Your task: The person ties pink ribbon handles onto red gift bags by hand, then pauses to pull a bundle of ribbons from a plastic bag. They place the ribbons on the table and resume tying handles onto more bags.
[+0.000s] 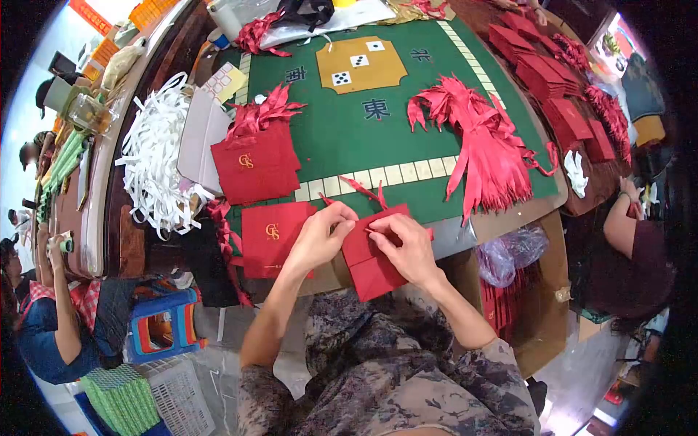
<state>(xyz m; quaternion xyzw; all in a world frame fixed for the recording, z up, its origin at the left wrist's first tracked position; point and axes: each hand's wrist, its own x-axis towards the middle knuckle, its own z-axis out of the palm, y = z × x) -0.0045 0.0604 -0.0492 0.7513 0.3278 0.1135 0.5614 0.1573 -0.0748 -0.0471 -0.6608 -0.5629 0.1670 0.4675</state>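
A small red paper bag [374, 272] lies tilted at the table's near edge, between my two hands. My left hand [325, 234] is at its upper left, with thumb and fingers pinched together near a red ribbon [361, 190] that sticks up past the bag. On the bag's upper right, my right hand [407, 247] pinches at its top part; what is between the fingertips is too small to make out. Just left of my left hand lies another red bag [270, 236] with a gold logo. Above it sits a stack of red bags [254, 171] with ribbons on top.
A large bundle of red ribbons [491, 160] lies right on the green mat [327, 138]. White ribbons [160, 152] are heaped at left beside a white box [203, 134]. More red bags [567, 120] lie at far right. Co-workers' arms [622, 218] show at both sides.
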